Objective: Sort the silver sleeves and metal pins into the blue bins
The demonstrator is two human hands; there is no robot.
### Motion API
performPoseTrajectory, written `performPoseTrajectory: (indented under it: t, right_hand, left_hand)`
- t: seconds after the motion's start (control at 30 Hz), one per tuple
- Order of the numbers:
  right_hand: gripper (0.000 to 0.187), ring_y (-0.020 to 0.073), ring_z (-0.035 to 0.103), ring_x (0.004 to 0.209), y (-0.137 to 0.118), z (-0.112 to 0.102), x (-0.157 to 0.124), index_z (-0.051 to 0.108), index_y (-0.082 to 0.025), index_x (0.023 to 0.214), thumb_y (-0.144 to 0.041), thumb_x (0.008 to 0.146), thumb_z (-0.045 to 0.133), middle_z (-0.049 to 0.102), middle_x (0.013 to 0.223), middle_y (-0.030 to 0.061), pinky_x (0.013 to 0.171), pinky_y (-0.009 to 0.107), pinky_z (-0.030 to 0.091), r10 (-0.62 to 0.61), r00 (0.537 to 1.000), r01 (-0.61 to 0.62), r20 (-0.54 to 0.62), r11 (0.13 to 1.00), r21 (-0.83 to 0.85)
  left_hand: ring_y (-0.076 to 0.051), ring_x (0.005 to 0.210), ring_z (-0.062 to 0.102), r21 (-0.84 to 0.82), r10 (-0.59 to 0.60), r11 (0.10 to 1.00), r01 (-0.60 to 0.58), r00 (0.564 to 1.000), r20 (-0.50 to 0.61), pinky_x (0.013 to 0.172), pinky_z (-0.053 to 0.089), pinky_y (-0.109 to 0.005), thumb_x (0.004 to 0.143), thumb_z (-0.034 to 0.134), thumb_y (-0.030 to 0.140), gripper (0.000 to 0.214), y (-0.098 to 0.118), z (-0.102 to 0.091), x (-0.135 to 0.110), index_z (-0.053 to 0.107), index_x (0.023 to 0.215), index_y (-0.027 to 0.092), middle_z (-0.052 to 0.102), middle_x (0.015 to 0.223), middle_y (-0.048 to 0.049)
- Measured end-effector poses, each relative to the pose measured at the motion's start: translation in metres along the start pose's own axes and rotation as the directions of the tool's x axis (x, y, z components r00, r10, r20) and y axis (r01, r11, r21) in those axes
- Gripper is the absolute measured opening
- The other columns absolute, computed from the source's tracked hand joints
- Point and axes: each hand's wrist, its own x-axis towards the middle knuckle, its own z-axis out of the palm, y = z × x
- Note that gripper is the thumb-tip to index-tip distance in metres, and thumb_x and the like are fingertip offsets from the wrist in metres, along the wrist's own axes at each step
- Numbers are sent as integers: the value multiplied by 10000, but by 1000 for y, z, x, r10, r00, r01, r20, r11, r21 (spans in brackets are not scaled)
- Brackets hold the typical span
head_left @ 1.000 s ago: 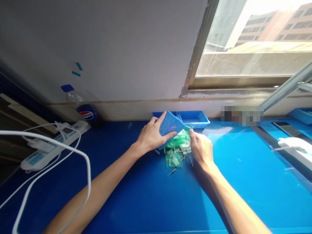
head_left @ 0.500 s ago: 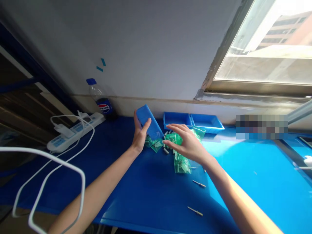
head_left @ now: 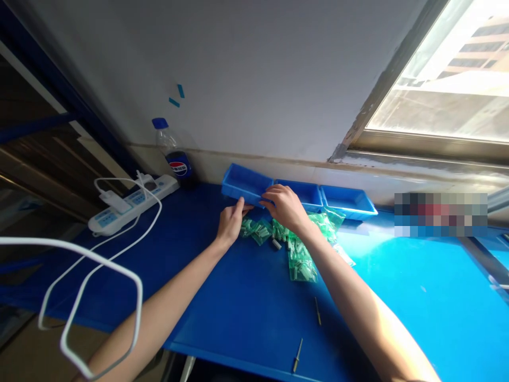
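A shallow blue plastic bin [head_left: 248,181] is held slightly tilted above the table, near the wall. My left hand [head_left: 229,225] grips its front from below, thumb on the front wall. At the bin's right end, my right hand [head_left: 287,208] pinches the rim with bent fingers. Under and in front of the hands lie green plastic bags [head_left: 303,262] of small metal pieces, partly hidden by my right forearm. One loose metal piece [head_left: 277,244] rests beside them. Two similar blue bins, a middle one [head_left: 306,192] and a right one [head_left: 350,200], stand against the wall.
Two pop rivets, one farther [head_left: 317,312] and one nearer [head_left: 297,355], lie on the blue table [head_left: 238,313]. At the left are a white power strip [head_left: 133,204], a looping white cable [head_left: 137,297] and a cola bottle [head_left: 175,154]. A window [head_left: 445,95] is at right.
The bin has gone from steeply tipped to nearly level, its inside now showing. My right hand has moved from open above the bags onto the bin's right end. Both rivets now point differently.
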Motion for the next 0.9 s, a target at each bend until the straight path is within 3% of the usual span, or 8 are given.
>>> performPoseTrajectory:
  t: [0.13, 0.3, 0.37, 0.47, 0.53, 0.6, 0.73, 0.9]
  right_hand:
    - [160, 325, 743, 1239, 5, 0, 16, 881, -164, 1094, -182, 1065, 725, 856, 1183, 158, 1086, 430, 519, -55, 988, 64, 145, 996, -61]
    - [160, 339, 750, 1307, 18, 2, 14, 877, -159, 1143, -168, 1035, 761, 860, 1213, 168, 1163, 447, 513, -66, 978, 76, 200, 996, -43]
    - [231, 354, 720, 1386, 21, -1, 7, 866, -177, 1211, -169, 984, 821, 841, 1308, 162, 1199, 465, 509, -48, 985, 48, 166, 999, 4]
    - [279, 328, 755, 1347, 26, -12, -6, 854, -207, 1263, -237, 989, 809, 818, 1383, 138, 1179, 431, 548, 6, 999, -10, 34, 992, 127]
    - [211, 313, 814, 1211, 31, -24, -18, 877, -220, 1171, -255, 1014, 739, 859, 1272, 115, 1087, 408, 599, 81, 995, -70, -59, 984, 166]
    - [204, 304, 842, 1075, 39, -36, -31, 883, -236, 1054, -303, 1025, 693, 883, 1154, 100, 979, 398, 628, 198, 967, -166, -157, 966, 197]
    - [272, 317, 820, 907, 60, -54, -67, 855, -235, 938, -424, 999, 669, 879, 984, 103, 881, 437, 620, 402, 843, -363, -357, 916, 172]
    - [331, 293, 771, 788, 77, -61, -109, 822, -223, 887, -476, 996, 639, 847, 883, 99, 790, 434, 589, 483, 811, -475, -331, 873, 109]
  left_hand:
    - [-335, 1035, 829, 45, 36, 998, -40, 995, 97, 988, 641, -426, 957, 706, 523, 381, 12, 1, -10, 851, 898, 176, 877, 1019, -112]
    - [-249, 827, 779, 121, 223, 961, -248, 957, 184, 796, 613, -349, 1020, 627, 412, 339, 29, 5, -18, 774, 812, 188, 826, 865, -76]
    - [-251, 891, 759, 226, 396, 879, -420, 907, 144, 875, 618, -381, 1048, 586, 354, 314, 35, 7, -15, 768, 852, 190, 813, 916, -86]
    - [-330, 1261, 694, 426, 560, 700, -573, 810, 171, 1146, 560, -511, 1048, 569, 268, 275, 39, 14, -4, 817, 1128, 183, 810, 1273, -136]
    - [-381, 1495, 555, 507, 537, 635, -583, 805, 253, 1258, 475, -596, 1047, 572, 251, 361, 38, 21, 4, 789, 1328, 187, 739, 1488, -140]
    - [-396, 1563, 497, 532, 474, 631, -565, 824, 311, 1287, 431, -639, 1070, 559, 279, 401, 36, 28, 10, 763, 1402, 185, 757, 1464, -140]
    - [-401, 1516, 561, 501, 435, 666, -553, 833, 341, 1282, 408, -648, 1092, 543, 364, 430, 31, 35, 18, 766, 1394, 154, 811, 1344, -157]
    - [-406, 1507, 572, 427, 407, 724, -541, 836, 369, 1299, 396, -652, 1066, 585, 431, 425, 32, 28, 28, 798, 1344, 191, 803, 1374, -147]
